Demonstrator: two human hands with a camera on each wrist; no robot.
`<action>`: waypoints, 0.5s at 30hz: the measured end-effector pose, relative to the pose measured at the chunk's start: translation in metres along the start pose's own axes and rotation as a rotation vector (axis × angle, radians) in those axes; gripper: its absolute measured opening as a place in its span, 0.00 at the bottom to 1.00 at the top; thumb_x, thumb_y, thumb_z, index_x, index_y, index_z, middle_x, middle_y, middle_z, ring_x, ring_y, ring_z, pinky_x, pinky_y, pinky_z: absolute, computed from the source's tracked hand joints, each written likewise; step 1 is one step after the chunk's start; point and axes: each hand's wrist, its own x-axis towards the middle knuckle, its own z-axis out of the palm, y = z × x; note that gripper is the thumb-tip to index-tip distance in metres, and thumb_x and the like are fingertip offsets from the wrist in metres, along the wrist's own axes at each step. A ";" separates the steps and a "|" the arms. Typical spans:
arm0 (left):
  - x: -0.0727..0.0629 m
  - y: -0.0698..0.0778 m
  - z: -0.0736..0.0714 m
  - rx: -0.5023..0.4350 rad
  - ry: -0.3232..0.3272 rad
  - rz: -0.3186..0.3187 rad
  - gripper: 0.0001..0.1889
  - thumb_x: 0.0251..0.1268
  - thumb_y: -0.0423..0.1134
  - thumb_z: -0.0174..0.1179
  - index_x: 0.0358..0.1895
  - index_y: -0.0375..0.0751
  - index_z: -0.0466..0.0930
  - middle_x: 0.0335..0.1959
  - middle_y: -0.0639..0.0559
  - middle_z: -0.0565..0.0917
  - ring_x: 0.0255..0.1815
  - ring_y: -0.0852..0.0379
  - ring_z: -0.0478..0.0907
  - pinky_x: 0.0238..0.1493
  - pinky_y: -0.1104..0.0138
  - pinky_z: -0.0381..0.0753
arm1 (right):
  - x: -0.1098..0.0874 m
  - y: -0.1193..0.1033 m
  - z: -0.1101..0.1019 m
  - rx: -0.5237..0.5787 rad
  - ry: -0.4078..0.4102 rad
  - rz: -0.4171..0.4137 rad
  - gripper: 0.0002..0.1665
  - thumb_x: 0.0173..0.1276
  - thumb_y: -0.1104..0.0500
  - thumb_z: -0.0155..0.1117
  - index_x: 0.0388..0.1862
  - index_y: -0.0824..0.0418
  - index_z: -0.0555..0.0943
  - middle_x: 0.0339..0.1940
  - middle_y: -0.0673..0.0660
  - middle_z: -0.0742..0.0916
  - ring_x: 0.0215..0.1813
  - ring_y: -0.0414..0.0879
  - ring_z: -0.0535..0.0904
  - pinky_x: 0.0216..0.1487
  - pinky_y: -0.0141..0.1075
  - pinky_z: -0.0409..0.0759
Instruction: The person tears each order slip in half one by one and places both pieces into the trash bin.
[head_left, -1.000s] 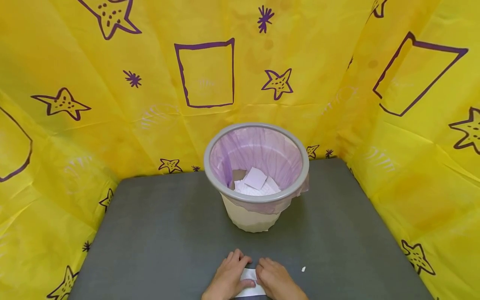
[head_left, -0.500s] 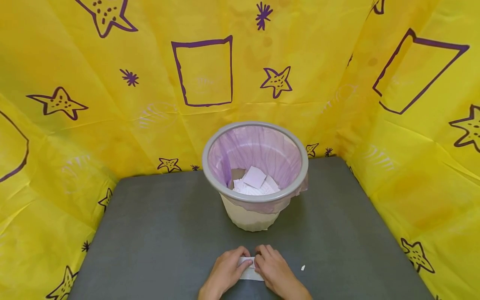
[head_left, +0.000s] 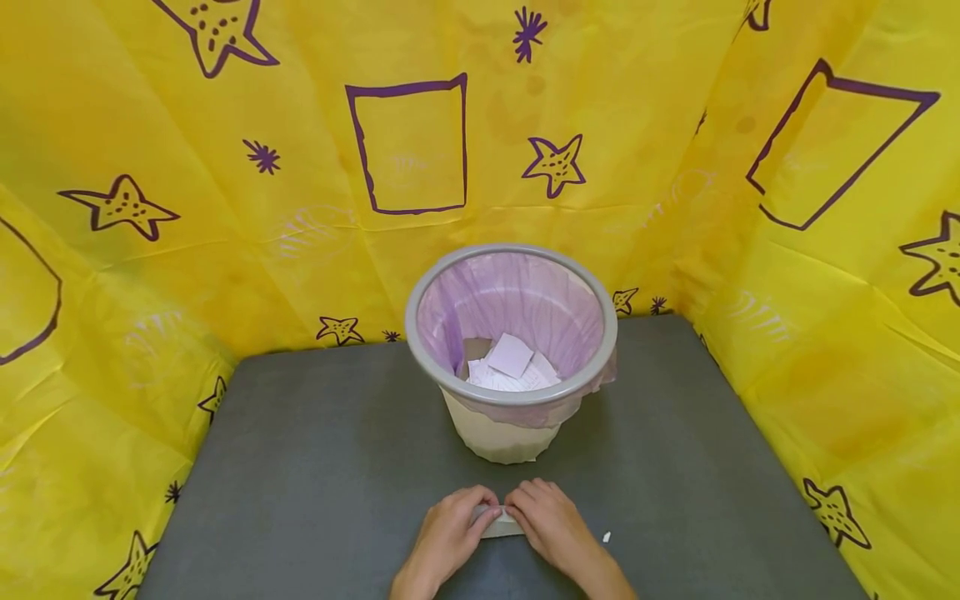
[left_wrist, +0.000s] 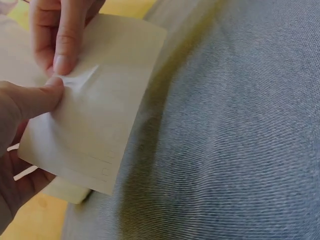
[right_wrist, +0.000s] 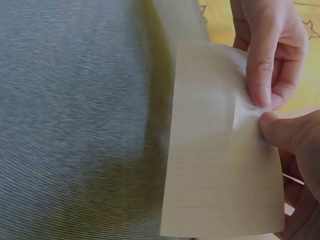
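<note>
A small sheet of white note paper (left_wrist: 100, 120) is held between both hands, standing up from the table in the head view. Faint printed lines and small boxes show on it in the right wrist view. My left hand (head_left: 450, 531) pinches its upper edge near the middle, thumb on the near face. Right beside it, my right hand (head_left: 551, 527) pinches the same edge, the two thumb tips nearly meeting. Around the thumbs the paper is creased. The fingers behind the sheet are partly hidden.
Beyond the hands stands a white waste bin (head_left: 504, 433) with a grey rim and a purple liner, several papers (head_left: 512, 357) inside. A tiny white scrap (head_left: 607, 537) lies on the grey table (head_left: 315, 467), right of the right hand. Yellow patterned cloth (head_left: 300, 275) surrounds the table.
The paper has gone from lying flat on the table to standing raised between the hands. Both hands have shifted slightly forward, and their thumbs have come together at its upper edge.
</note>
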 end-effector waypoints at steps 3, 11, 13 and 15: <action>0.002 0.000 0.000 0.040 0.097 0.092 0.03 0.58 0.44 0.67 0.33 0.55 0.82 0.30 0.68 0.84 0.33 0.70 0.79 0.41 0.68 0.82 | 0.006 0.001 -0.004 -0.008 0.010 -0.035 0.05 0.59 0.57 0.69 0.31 0.51 0.80 0.27 0.41 0.80 0.32 0.36 0.74 0.38 0.30 0.74; 0.015 0.007 -0.016 0.071 0.225 0.224 0.04 0.56 0.41 0.69 0.31 0.54 0.83 0.26 0.66 0.82 0.26 0.72 0.75 0.31 0.81 0.72 | 0.030 0.001 -0.024 -0.039 -0.010 -0.096 0.04 0.67 0.55 0.63 0.32 0.51 0.80 0.29 0.43 0.81 0.35 0.39 0.77 0.44 0.34 0.78; 0.019 0.011 -0.023 0.061 0.239 0.246 0.03 0.58 0.41 0.68 0.32 0.52 0.83 0.27 0.65 0.83 0.25 0.72 0.74 0.30 0.82 0.72 | 0.037 0.001 -0.032 -0.031 -0.004 -0.092 0.04 0.68 0.55 0.63 0.32 0.52 0.81 0.30 0.44 0.82 0.36 0.40 0.78 0.44 0.35 0.78; 0.025 0.016 -0.032 0.052 0.245 0.263 0.02 0.60 0.40 0.66 0.33 0.51 0.83 0.27 0.64 0.83 0.25 0.71 0.75 0.30 0.82 0.72 | 0.046 0.001 -0.040 -0.025 0.022 -0.098 0.06 0.70 0.54 0.60 0.32 0.52 0.81 0.31 0.44 0.83 0.37 0.40 0.78 0.43 0.35 0.77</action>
